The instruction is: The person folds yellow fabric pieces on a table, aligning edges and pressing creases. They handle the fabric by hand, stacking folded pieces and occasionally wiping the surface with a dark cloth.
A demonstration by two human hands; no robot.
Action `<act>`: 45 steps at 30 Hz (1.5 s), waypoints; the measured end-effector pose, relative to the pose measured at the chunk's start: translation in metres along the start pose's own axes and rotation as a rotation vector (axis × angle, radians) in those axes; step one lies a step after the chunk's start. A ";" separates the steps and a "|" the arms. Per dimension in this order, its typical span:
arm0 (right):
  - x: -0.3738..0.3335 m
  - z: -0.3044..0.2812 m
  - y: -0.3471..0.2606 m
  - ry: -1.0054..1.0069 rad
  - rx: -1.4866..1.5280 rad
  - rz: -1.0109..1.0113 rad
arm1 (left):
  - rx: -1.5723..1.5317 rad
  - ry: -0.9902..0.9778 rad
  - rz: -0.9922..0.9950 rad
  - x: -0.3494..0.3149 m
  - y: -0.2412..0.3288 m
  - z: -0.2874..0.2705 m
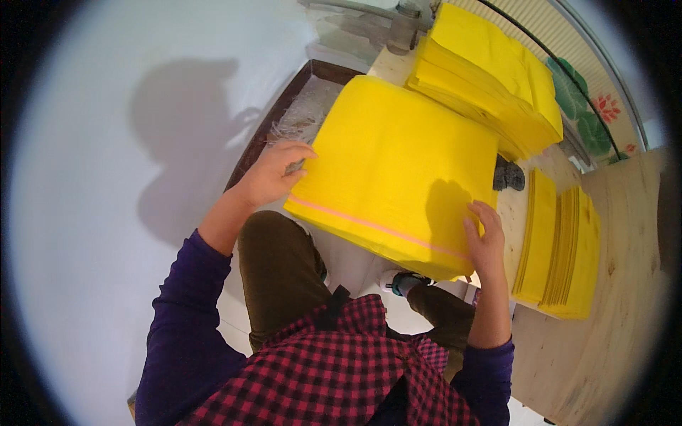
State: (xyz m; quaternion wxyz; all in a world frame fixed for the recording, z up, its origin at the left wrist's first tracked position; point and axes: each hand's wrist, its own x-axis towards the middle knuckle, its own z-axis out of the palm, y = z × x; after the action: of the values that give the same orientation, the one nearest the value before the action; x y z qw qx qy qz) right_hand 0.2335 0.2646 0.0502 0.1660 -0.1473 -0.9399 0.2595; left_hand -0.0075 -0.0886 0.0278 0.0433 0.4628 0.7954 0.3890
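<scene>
In front of me lies a stack of yellow cloth-like sheets (398,156) with a pink stripe along its near edge. My left hand (277,174) is at the stack's left edge, fingers stretched toward it and thumb apart. A small grey patch shows between that thumb and fingers; I cannot make out what it is. At the near right corner my right hand (486,238) has its fingers loosely curved and apart, touching or just above the top sheet. Its shadow falls on the yellow surface. No held object shows in it.
A taller yellow pile (490,78) stands behind. Narrow folded yellow bundles (561,248) lie on the wooden board (618,284) at right. A dark grey bunched item (509,175) sits beside the stack. A clear jar (405,28) is at the back; a white wall (92,213) rises left.
</scene>
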 end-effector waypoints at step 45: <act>-0.075 -0.026 -0.006 0.180 0.349 0.346 | 0.180 0.079 0.155 -0.022 -0.001 0.012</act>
State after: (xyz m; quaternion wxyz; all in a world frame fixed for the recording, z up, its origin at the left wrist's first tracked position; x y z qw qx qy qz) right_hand 0.3094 0.2435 0.0568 0.2250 -0.2977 -0.8232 0.4280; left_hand 0.0100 -0.0990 0.0122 -0.0597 0.5092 0.7900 0.3362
